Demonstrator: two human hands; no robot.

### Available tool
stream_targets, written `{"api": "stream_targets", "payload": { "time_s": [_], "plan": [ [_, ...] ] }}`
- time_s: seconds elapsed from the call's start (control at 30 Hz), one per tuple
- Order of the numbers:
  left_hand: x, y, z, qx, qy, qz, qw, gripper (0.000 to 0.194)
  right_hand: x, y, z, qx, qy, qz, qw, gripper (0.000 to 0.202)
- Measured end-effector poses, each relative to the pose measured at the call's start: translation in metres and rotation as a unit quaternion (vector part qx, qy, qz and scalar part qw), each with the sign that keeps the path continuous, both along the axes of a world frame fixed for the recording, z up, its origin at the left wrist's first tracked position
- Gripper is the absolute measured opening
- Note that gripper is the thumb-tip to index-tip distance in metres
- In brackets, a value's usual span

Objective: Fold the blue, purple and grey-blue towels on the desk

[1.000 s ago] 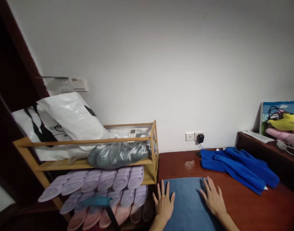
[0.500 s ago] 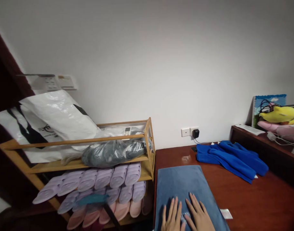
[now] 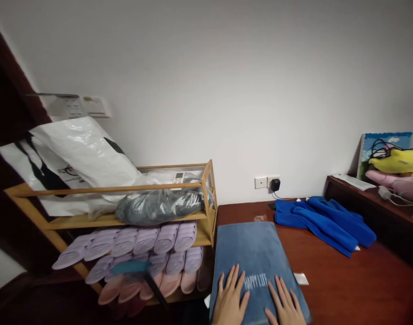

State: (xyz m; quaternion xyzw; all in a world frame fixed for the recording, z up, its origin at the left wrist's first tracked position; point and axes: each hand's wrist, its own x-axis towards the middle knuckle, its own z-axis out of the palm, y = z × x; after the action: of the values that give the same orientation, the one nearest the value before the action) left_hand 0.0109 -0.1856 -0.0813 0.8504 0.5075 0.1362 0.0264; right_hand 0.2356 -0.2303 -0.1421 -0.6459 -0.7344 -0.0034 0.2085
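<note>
A flat blue-grey folded towel [image 3: 249,246] with the white words "HAPPY LIFE" lies on the red-brown table at the bottom centre. My left hand [image 3: 230,298] rests on it left of the lettering, fingers stretched and slightly spread. On the right of the words lies my right hand [image 3: 285,303], palm down with fingers apart. White tags stick out at both sides of the towel. Farther back on the table is a crumpled bright blue cloth [image 3: 323,221], apart from both hands.
Left of the table [image 3: 341,289] stands a wooden rack [image 3: 206,194] with a white bag [image 3: 88,153], a plastic-wrapped dark bundle [image 3: 159,205] and rows of slippers [image 3: 167,237]. A raised ledge on the right holds a yellow plush toy [image 3: 401,161]. A black plug [image 3: 275,184] sits in the wall socket.
My hands have moved apart on the towel, uncovering the lettering between them. The towel has shifted slightly left and up in view, partly with the camera's movement.
</note>
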Motion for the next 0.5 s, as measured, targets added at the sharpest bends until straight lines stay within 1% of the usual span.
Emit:
{"api": "stream_targets", "payload": {
  "time_s": [0.03,0.1,0.13,0.17,0.23,0.3,0.37,0.43,0.5],
  "plan": [
    [0.002,0.005,0.01,0.024,-0.005,0.013,1.0,0.046,-0.001,0.008,0.013,-0.006,-0.001,0.017,1.0,0.062],
    [0.006,0.009,0.025,0.056,-0.006,0.016,0.998,0.041,-0.005,0.017,0.032,-0.001,0.002,0.021,1.0,0.063],
    [0.008,0.008,0.028,0.064,-0.003,0.009,0.998,0.041,-0.009,0.018,0.036,0.006,0.005,0.013,1.0,0.063],
    [0.008,0.004,0.029,0.066,0.0,0.001,0.998,0.042,-0.013,0.017,0.037,0.011,0.008,0.004,1.0,0.063],
    [0.006,-0.009,0.021,0.051,0.007,0.0,0.999,0.048,-0.021,0.01,0.029,0.004,0.013,-0.008,1.0,0.062],
    [0.001,-0.023,0.007,0.012,0.012,0.01,1.0,0.054,-0.025,0.002,0.018,-0.02,0.013,-0.006,1.0,0.061],
    [-0.003,-0.03,-0.006,-0.031,0.015,0.016,0.999,0.059,-0.024,-0.001,0.01,-0.036,0.01,0.007,0.999,0.061],
    [-0.004,-0.028,-0.011,-0.052,0.013,0.021,0.998,0.061,-0.02,0.005,0.011,-0.035,0.008,0.028,0.999,0.059],
    [-0.002,-0.016,-0.009,-0.05,0.011,0.03,0.998,0.06,-0.016,0.018,0.016,-0.024,0.008,0.041,0.999,0.057]
  ]
}}
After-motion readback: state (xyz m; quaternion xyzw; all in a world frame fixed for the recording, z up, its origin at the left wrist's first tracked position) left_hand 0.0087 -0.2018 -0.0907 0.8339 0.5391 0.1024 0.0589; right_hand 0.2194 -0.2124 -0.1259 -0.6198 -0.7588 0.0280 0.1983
